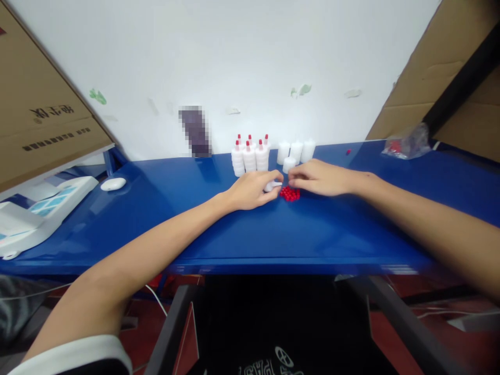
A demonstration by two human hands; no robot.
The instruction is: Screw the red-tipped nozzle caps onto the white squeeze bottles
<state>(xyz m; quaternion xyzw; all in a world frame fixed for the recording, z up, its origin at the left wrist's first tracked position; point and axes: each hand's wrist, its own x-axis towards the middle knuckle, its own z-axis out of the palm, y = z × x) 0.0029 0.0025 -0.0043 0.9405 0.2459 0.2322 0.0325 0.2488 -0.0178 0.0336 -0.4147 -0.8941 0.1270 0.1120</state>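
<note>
My left hand [253, 190] is closed round a white squeeze bottle [271, 186], its bare pointed nozzle facing right. Most of that bottle is hidden in the palm. Close beside it, my right hand [316, 177] is bent over a small pile of red tip caps [290, 194], fingertips drawn together. Whether a cap is between those fingers I cannot make out. Behind my left hand several white squeeze bottles [250, 160] with red tips stand upright in a group. White containers [296, 152] without red tips stand behind my right hand, with a shorter one [289, 165] in front.
One red cap [348, 152] lies apart on the blue table [242, 229]. At the right back is a clear plastic bag [408, 143] with red pieces. A white device [58, 208] and a white oval object [113, 184] occupy the left. Cardboard [42, 99] flanks the table.
</note>
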